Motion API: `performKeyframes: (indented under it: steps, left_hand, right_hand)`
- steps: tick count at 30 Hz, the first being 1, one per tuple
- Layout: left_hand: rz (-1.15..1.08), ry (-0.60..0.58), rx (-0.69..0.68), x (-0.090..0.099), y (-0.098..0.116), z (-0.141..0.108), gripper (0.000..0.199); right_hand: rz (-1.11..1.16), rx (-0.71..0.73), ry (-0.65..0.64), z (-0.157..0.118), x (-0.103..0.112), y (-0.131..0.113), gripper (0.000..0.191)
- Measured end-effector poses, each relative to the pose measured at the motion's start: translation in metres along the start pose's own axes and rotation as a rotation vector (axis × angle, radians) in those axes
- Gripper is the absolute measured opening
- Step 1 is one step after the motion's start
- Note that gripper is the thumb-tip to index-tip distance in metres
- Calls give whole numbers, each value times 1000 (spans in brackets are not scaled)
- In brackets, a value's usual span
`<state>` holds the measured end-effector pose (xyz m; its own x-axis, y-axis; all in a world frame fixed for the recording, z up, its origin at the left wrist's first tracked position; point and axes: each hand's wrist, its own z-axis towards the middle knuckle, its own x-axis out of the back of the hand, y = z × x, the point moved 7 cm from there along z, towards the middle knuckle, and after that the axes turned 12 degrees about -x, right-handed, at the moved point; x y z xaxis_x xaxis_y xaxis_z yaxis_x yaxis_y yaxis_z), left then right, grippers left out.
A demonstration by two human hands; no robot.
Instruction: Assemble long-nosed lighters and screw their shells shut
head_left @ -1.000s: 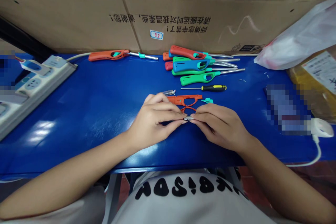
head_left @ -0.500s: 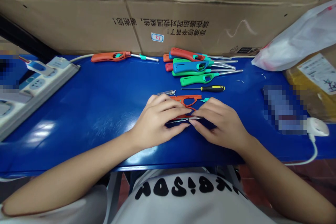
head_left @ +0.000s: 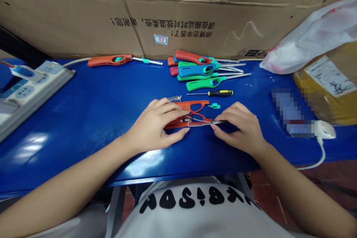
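Two orange lighter casing halves (head_left: 199, 103) lie side by side on the blue table, partly under my left hand (head_left: 158, 124). That hand rests over the lower half with its fingers spread around the casing; what the fingertips grip, if anything, is hidden. My right hand (head_left: 240, 128) pinches the thin metal tube (head_left: 220, 121) at the casing's right end. Thin wires (head_left: 195, 124) run from the casing towards that tube. A small teal part (head_left: 214, 106) sits just above the right fingers, and a clear part (head_left: 174, 99) lies behind my left hand.
A yellow-black screwdriver (head_left: 220, 93) lies behind the casings, before a pile of lighters (head_left: 198, 70). Another orange lighter (head_left: 110, 60) is at back left, near a power strip (head_left: 36, 85). A blurred phone (head_left: 291, 113) and white plug (head_left: 325, 129) are at right; a cardboard box (head_left: 92, 18) stands behind.
My hands have moved apart, left hand leftward, right hand slightly rightward relative to the casings. The lower casing, wires and teal part now show more. The whole view has shifted a little.
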<state>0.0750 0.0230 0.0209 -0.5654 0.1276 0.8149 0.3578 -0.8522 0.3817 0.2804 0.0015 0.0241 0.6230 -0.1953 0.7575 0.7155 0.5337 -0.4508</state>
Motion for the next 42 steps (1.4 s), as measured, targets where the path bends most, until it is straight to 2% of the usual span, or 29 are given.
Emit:
performKeyframes:
  steps: [7,11,19,23,29,34,38,42]
  left_hand:
    - [-11,-41,-13,-12,-7,-3,32]
    - [-62,-14,-15,-17,-10,-4,27]
    - [-251,159,-4,-9,-6,0,14]
    - [-315,212,78,-8,-8,-1,17]
    - [-402,184,157,-13,-10,-4,21]
    - [-435,160,57,-12,-3,-1,27]
    - [-396,136,67,-14,-4,-2,25]
    - [-275,160,48,-11,-7,-2,19]
  right_hand:
    - [-10,-74,-66,-5,-7,20,9]
    - [15,-52,-76,-3,-10,19,8]
    - [46,84,80,-1,3,2,13]
    - [-8,127,125,-6,7,3,16]
    - [-196,304,278,-18,18,-10,26]
    - [-237,385,353,-27,25,-16,27]
    - [-237,364,316,-23,21,-15,23]
    - [-185,219,178,-12,8,-3,22]
